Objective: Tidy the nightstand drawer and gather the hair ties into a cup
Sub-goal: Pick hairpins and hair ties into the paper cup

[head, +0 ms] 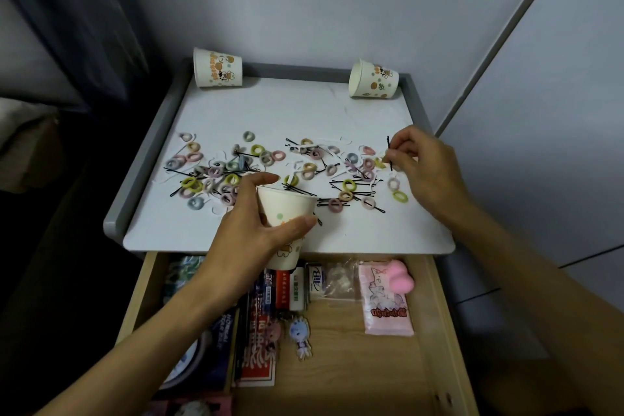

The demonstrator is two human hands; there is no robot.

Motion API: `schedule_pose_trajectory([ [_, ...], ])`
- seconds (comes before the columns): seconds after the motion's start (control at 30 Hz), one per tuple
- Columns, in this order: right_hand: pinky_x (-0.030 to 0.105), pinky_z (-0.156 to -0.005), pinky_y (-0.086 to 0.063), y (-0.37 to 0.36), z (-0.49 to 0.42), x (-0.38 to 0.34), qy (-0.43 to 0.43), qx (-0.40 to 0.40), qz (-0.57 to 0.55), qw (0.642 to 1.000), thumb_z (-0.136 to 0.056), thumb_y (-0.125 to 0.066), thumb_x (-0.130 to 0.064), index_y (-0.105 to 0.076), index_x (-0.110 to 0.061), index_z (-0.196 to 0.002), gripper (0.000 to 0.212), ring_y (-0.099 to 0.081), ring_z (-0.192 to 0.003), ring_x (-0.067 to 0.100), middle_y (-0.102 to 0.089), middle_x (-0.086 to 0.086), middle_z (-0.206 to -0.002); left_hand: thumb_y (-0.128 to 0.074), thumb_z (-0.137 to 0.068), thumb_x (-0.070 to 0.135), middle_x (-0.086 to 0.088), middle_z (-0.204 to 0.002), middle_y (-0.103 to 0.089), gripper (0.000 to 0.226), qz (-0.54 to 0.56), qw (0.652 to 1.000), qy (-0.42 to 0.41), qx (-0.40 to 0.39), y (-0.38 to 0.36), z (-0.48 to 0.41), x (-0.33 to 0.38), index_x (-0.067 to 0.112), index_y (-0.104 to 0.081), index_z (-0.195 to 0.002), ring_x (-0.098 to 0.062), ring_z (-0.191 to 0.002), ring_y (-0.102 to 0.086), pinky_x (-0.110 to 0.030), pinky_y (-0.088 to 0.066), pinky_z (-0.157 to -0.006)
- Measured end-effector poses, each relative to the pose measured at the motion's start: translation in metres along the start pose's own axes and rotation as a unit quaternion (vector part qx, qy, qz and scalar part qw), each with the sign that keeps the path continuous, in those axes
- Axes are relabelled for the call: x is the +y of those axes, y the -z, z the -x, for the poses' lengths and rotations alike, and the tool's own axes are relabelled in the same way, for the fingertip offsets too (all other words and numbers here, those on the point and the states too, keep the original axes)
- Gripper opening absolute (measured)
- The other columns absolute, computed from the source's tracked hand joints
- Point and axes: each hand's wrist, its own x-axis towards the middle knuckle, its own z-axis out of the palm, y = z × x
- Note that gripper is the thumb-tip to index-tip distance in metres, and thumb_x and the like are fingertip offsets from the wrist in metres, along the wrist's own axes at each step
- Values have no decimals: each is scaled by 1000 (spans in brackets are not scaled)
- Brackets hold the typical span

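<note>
We are looking at our left hand (256,226) and our right hand (422,169), both showing bare, with slender fingers (401,139) and short, plain nails (309,221). Our left forearm (162,324) is showing bare from the wrist down to the lower edge, and our right forearm (540,280) is showing bare likewise, out to the right edge. Whatever we are wearing higher up is lying outside the view, so we are not telling any sleeve, and the dim light is hiding finer marks at the wrists

left hand (250,230), right hand (425,169), fingers (260,178) curled
</note>
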Motion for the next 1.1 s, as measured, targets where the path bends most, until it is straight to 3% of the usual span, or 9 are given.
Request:
schedule_pose_trajectory([
  [0.1, 15, -71, -52, 1, 2, 0, 31, -25, 23, 999, -92, -67, -14, -66, -15, -103, 11, -65, -77, -4, -67, -9, -83, -79, -69, 41, 5, -100, -65, 75, 0, 1000, -2, 0, -1, 0, -1, 35, -38, -131, -9, -80, -70, -38, -61, -72],
  [0.2, 33, -79, -54, -3, 8, 0, 83, -145, 141, 976, -89, -70, -18, -72, -19, -107, 18, -66, -85, 9, -72, -5, -91, -77, -62, 47, 6, -101, -65, 80, 3, 1000, 0, -3, -1, -1, -1, 35, -38, -131, -9, -81, -70, -37, -61, -72],
  [0.27, 35, -82, -51, -11, 12, -1, 98, -189, 221, 952, -89, -69, -20, -73, -21, -106, 18, -65, -93, 19, -73, 0, -99, -77, -60, 48, 6, -101, -65, 82, 6, 1000, 1, -3, -2, 0, -2, 34, -38, -131, -10, -81, -70, -38, -61, -72],
  [0.5, 36, -80, -53, -15, 9, 5, 52, -157, 173, 971, -86, -72, -16, -74, -15, -95, 8, -64, -84, 15, -72, 1, -92, -76, -61, 48, 6, -99, -66, 82, 5, 1000, 0, -1, -2, 0, -1, 34, -38, -132, -7, -79, -70, -36, -61, -73],
  [0.67, 39, -80, -54, -18, 9, 6, 46, -152, 176, 972, -84, -74, -16, -75, -15, -93, 8, -64, -83, 17, -71, 2, -90, -80, -74, 34, 5, -99, -65, 71, 2, 1000, -2, -1, -2, -2, -2, 34, -38, -131, -8, -78, -69, -32, -61, -69],
  [0.8, 35, -79, -53, -25, 10, 1, 51, -157, 177, 970, -83, -76, -21, -76, -17, -95, 13, -64, -83, 16, -72, 2, -92, -78, -65, 44, 5, -100, -65, 78, 6, 1000, -3, -5, -2, -1, 0, 34, -38, -131, -8, -79, -70, -32, -61, -69],
  [0.93, 26, -73, -43, -25, 11, -4, 44, -160, 194, 967, -83, -76, -20, -76, -17, -97, 14, -59, -83, 12, -72, 2, -94, -76, -59, 49, 5, -100, -66, 82, 8, 1000, 0, -7, -1, 0, -1, 34, -38, -131, -8, -79, -70, -35, -61, -72],
  [1.1, 30, -72, -41, -26, 13, -15, 36, -175, 280, 943, -88, -68, -20, -75, -18, -92, 8, -62, -92, 25, -71, 4, -95, -76, -59, 50, 4, -99, -67, 81, 8, 1000, 4, -9, -1, 0, -2, 35, -39, -130, -10, -78, -70, -39, -61, -72],
])
